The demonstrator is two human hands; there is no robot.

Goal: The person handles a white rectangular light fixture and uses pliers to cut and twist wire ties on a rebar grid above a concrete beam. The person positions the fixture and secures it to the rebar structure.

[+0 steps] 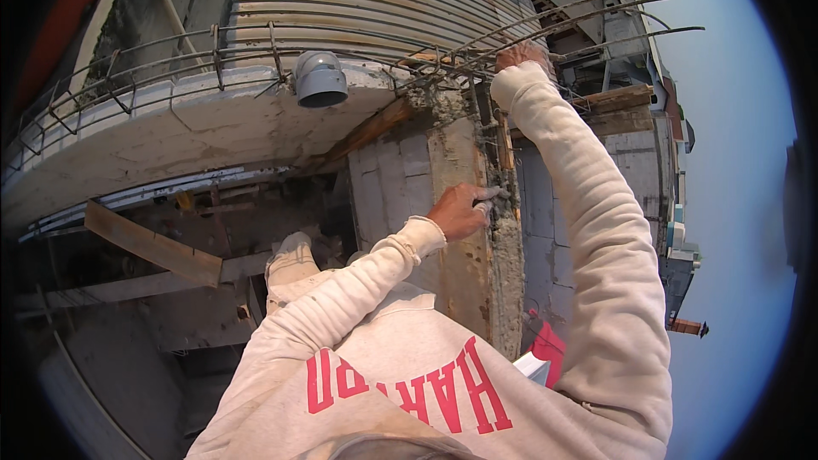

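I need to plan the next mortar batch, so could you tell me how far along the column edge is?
Done: rough mortar already coats the column corner below the hands. In hand: the left hand presses wet mortar onto that edge, while the right hand grips the rebar above. Left: the stretch near the top, where bars still show bare.

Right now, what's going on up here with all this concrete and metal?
A person in a cream sweatshirt is working at a rough concrete column on a building site. The left hand presses against the column's wet, grey edge, fingers smeared with mortar. The right hand reaches higher and grips the rusty steel bars sticking out at the column's top. A grey plastic pipe elbow sits on the curved concrete ledge nearby.
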